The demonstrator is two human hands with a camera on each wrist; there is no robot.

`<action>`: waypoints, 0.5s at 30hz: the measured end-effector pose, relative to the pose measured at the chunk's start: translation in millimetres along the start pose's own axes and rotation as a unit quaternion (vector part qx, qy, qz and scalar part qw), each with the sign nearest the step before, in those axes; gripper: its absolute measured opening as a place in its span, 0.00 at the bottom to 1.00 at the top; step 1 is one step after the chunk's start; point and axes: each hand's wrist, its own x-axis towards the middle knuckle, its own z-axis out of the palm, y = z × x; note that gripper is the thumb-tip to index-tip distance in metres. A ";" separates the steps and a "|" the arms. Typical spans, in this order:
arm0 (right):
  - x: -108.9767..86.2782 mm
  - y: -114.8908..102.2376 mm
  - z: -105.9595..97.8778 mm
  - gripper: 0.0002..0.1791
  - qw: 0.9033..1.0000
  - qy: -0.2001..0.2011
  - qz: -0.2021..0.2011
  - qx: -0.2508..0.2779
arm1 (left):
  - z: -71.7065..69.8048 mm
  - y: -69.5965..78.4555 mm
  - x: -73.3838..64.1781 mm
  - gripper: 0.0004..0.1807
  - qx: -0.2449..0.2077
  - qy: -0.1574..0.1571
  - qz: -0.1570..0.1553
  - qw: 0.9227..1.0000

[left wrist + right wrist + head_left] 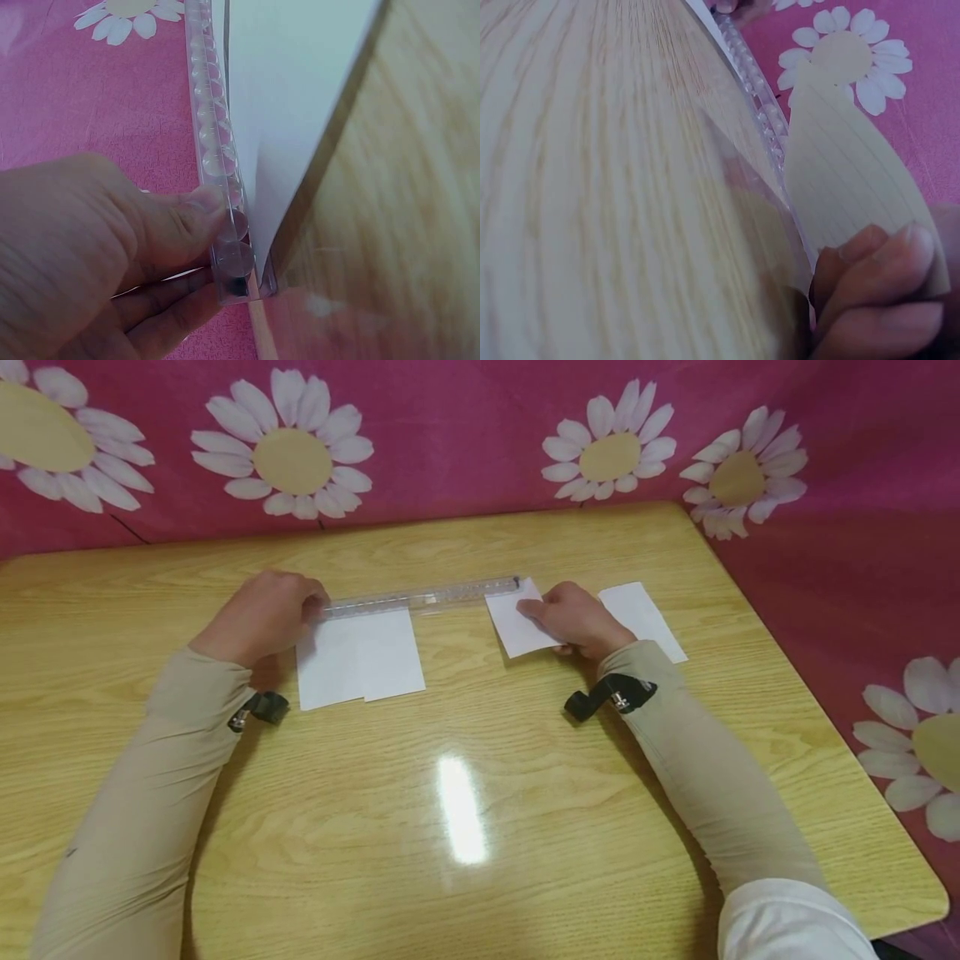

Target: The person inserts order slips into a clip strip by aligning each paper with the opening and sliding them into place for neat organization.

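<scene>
A clear plastic ticket rail with a row of round clear beads inside lies across the table. My left hand holds its left end, thumb on the rail's face beside the last beads in the left wrist view. Two white paper slips extend toward me from the rail's left half, slightly overlapping. In my right hand a third paper slip is pinched between thumb and fingers. Its far edge overlaps the rail's right end in the head view. The right wrist view shows the slip's underside, bent and faintly lined.
More white paper lies on the wooden table just right of my right hand, partly hidden by the wrist. A pink flowered cloth hangs behind the table and along its right side. Black straps circle both wrists.
</scene>
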 end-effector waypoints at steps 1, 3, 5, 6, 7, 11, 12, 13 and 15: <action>0.3 -0.3 0.1 0.23 1.000 0.000 0.002 -0.001 | 0.0 -0.2 -0.2 0.14 0.000 0.001 0.001 1.000; 0.8 -0.7 0.4 0.24 1.000 0.000 0.004 -0.004 | 0.1 -0.6 -0.5 0.14 -0.002 0.002 0.002 1.000; 1.3 -0.9 0.7 0.25 1.000 0.000 0.007 -0.007 | 0.0 -0.7 -0.7 0.14 -0.004 0.001 0.001 1.000; 1.4 -1.2 0.9 0.25 1.000 0.000 0.008 -0.009 | -0.1 -0.7 -0.7 0.14 -0.005 0.001 0.001 1.000; 1.4 -1.4 1.1 0.25 1.000 0.000 0.008 -0.011 | -0.1 -0.6 -0.6 0.14 -0.006 0.001 0.000 1.000; 1.0 -2.8 2.6 0.25 1.000 -0.004 0.002 -0.014 | 0.0 -0.4 -0.4 0.14 -0.007 0.000 0.000 1.000; 0.9 -3.2 3.0 0.25 1.000 -0.005 -0.001 -0.013 | 0.1 -0.4 -0.3 0.14 -0.006 0.000 0.001 1.000; 0.7 -3.5 3.4 0.25 1.000 -0.007 -0.005 -0.012 | 0.0 -0.5 -0.3 0.14 -0.006 -0.001 0.001 1.000; -0.1 -4.0 3.9 0.25 1.000 -0.008 -0.010 -0.009 | 0.0 -0.7 -0.1 0.14 -0.005 0.001 0.006 1.000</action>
